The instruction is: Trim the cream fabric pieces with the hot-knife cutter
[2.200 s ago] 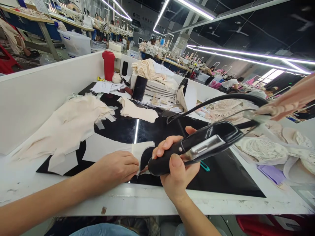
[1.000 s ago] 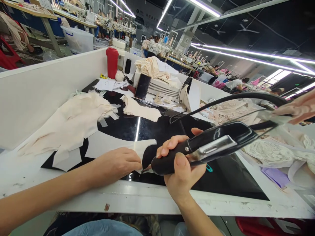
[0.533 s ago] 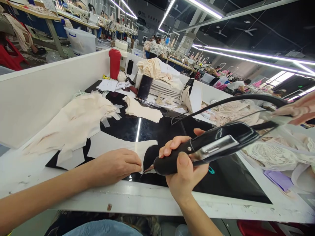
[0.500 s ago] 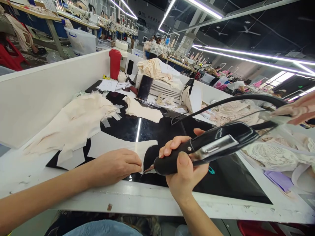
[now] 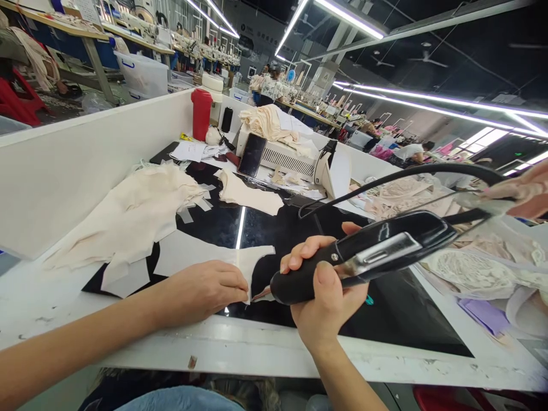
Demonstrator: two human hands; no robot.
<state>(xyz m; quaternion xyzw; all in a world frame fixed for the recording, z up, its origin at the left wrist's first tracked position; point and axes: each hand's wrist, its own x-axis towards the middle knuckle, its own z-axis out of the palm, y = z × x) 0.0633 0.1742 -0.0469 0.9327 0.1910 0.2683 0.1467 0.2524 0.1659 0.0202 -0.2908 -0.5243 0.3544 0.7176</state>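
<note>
Your left hand [image 5: 205, 291] presses flat on the pale fabric piece [image 5: 201, 260] lying on the black surface [image 5: 385, 319]; your right hand [image 5: 327, 297] grips the black cutting tool [image 5: 363, 254], tip at the fabric's near edge. The trim looks only partly done

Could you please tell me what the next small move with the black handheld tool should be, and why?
Probably ease the black handheld tool a little further along the fabric piece: its tip sits at the edge, which the left hand pins flat.
</note>
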